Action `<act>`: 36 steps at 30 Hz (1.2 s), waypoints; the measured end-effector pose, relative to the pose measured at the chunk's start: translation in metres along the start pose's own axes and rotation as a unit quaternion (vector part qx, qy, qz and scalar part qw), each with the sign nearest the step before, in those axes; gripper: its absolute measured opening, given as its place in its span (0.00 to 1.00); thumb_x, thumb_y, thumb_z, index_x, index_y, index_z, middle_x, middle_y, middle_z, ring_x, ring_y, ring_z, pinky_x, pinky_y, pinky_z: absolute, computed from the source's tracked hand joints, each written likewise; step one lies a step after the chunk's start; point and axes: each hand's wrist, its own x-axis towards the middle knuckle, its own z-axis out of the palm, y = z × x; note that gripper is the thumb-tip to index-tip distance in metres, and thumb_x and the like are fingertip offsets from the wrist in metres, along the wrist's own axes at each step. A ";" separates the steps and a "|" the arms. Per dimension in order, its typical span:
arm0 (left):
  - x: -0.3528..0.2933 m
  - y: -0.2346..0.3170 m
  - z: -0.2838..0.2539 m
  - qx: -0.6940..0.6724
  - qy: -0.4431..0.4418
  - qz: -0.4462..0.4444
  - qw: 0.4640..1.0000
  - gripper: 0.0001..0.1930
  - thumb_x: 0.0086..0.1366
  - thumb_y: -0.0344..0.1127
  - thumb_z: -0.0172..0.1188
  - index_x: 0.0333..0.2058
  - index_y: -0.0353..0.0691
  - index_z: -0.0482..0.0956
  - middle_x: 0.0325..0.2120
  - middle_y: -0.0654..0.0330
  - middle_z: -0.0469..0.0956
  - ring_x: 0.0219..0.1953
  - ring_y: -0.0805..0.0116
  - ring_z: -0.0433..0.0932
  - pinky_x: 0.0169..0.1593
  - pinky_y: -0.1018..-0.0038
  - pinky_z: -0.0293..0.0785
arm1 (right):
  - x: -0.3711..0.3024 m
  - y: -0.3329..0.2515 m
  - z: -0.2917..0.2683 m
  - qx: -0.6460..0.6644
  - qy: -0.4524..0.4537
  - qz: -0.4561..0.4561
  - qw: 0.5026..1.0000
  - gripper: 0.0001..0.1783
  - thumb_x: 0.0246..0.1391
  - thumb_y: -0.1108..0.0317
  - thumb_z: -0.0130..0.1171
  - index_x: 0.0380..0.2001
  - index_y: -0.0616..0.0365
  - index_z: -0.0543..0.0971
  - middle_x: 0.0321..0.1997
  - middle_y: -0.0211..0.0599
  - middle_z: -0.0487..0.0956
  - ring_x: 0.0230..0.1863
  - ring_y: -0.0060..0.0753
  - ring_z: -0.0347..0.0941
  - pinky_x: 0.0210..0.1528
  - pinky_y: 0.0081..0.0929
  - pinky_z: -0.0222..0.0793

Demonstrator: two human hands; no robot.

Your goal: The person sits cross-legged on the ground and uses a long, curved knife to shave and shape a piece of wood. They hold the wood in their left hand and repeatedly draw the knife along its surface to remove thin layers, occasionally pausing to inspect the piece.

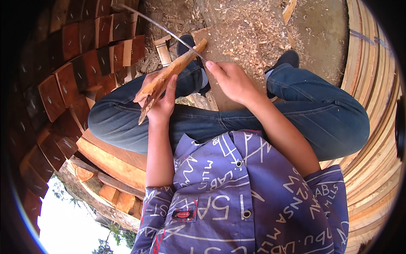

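Observation:
My left hand (161, 111) is wrapped round a rough, split piece of wood (175, 67), tilted up and away to the right. Its near end is splintered, with a darker sliver below it, and the thumb lies along its right side. In my right hand (232, 82) is a long, thin metal blade (163, 28), seen nearly edge-on; its handle is hidden in the fist. The blade slants to the far left, crossing over the wood's far end. I cannot tell whether it touches the wood.
Wood shavings (249, 36) litter the ground between my shoes. A pale cut wood block (162, 51) stands near the left shoe. Stacked dark wooden pieces (67, 84) rise at left, and long stacked boards (372, 84) curve along the right. A thick timber (110, 154) lies beside my left leg.

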 end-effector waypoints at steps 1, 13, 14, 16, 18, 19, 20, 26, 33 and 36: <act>-0.001 0.001 0.001 -0.005 0.003 0.003 1.000 0.10 0.54 0.24 0.69 0.35 0.33 0.80 0.32 0.56 0.81 0.34 0.70 0.80 0.41 0.76 0.75 | -0.001 0.001 0.001 -0.025 0.010 -0.007 1.000 0.32 0.61 0.42 0.47 0.33 0.65 0.81 0.23 0.55 0.78 0.31 0.55 0.78 0.37 0.45 0.71; 0.001 0.005 0.001 -0.005 -0.038 0.082 0.996 0.10 0.56 0.26 0.68 0.36 0.32 0.79 0.32 0.57 0.80 0.34 0.71 0.79 0.42 0.76 0.74 | 0.005 0.028 0.000 -0.071 0.024 0.034 0.997 0.31 0.65 0.44 0.44 0.36 0.64 0.80 0.22 0.52 0.77 0.27 0.43 0.75 0.34 0.39 0.68; 0.003 0.005 0.002 0.012 -0.045 0.088 0.995 0.09 0.56 0.25 0.68 0.35 0.32 0.80 0.32 0.57 0.81 0.34 0.71 0.79 0.43 0.76 0.74 | 0.004 0.028 0.000 -0.064 0.027 0.031 0.997 0.31 0.64 0.44 0.45 0.35 0.65 0.80 0.22 0.53 0.77 0.28 0.48 0.76 0.34 0.41 0.68; -0.001 0.005 0.004 -0.009 -0.016 0.040 0.999 0.08 0.55 0.25 0.68 0.34 0.32 0.80 0.31 0.57 0.81 0.34 0.72 0.79 0.42 0.76 0.74 | -0.002 0.022 0.002 -0.052 0.030 0.024 0.998 0.32 0.62 0.42 0.46 0.32 0.65 0.81 0.22 0.57 0.77 0.29 0.57 0.77 0.34 0.44 0.69; 0.000 0.006 0.005 -0.048 0.019 -0.009 0.999 0.08 0.55 0.25 0.68 0.33 0.32 0.81 0.30 0.57 0.81 0.33 0.72 0.79 0.40 0.78 0.74 | -0.005 0.011 0.007 -0.030 0.038 -0.049 0.998 0.31 0.62 0.43 0.47 0.32 0.65 0.80 0.22 0.57 0.76 0.29 0.57 0.76 0.34 0.45 0.69; 0.000 0.005 0.004 -0.034 0.007 -0.002 0.999 0.08 0.55 0.25 0.68 0.34 0.32 0.80 0.31 0.57 0.81 0.34 0.72 0.79 0.40 0.78 0.74 | -0.009 0.007 0.011 -0.016 0.040 -0.080 0.996 0.31 0.62 0.43 0.47 0.32 0.65 0.80 0.22 0.57 0.76 0.29 0.57 0.76 0.34 0.45 0.69; 0.000 0.003 0.004 -0.020 -0.004 0.006 1.000 0.09 0.55 0.25 0.69 0.35 0.32 0.80 0.31 0.57 0.81 0.34 0.72 0.79 0.40 0.78 0.74 | -0.012 -0.006 0.008 -0.038 0.010 -0.083 0.996 0.31 0.61 0.42 0.47 0.33 0.65 0.81 0.22 0.56 0.77 0.29 0.56 0.77 0.33 0.45 0.69; -0.004 -0.005 0.000 0.015 0.023 -0.036 0.999 0.10 0.57 0.32 0.68 0.33 0.33 0.78 0.29 0.58 0.79 0.33 0.69 0.77 0.41 0.74 0.72 | 0.003 0.026 0.012 -0.038 0.027 -0.040 0.998 0.33 0.61 0.40 0.46 0.34 0.64 0.81 0.23 0.57 0.78 0.32 0.56 0.78 0.36 0.45 0.71; -0.004 -0.003 0.004 -0.020 0.029 -0.018 0.999 0.11 0.56 0.31 0.69 0.34 0.33 0.78 0.28 0.58 0.79 0.32 0.71 0.78 0.39 0.75 0.72 | -0.014 -0.002 0.016 -0.048 0.016 -0.068 0.996 0.32 0.60 0.41 0.47 0.33 0.64 0.81 0.25 0.58 0.78 0.33 0.59 0.77 0.37 0.46 0.71; -0.007 -0.006 0.003 0.017 0.021 -0.030 0.999 0.11 0.56 0.32 0.69 0.33 0.33 0.78 0.28 0.58 0.79 0.31 0.71 0.77 0.39 0.75 0.72 | -0.009 0.009 0.014 -0.049 0.026 -0.097 0.994 0.33 0.61 0.41 0.46 0.33 0.65 0.81 0.25 0.58 0.79 0.33 0.59 0.78 0.38 0.46 0.72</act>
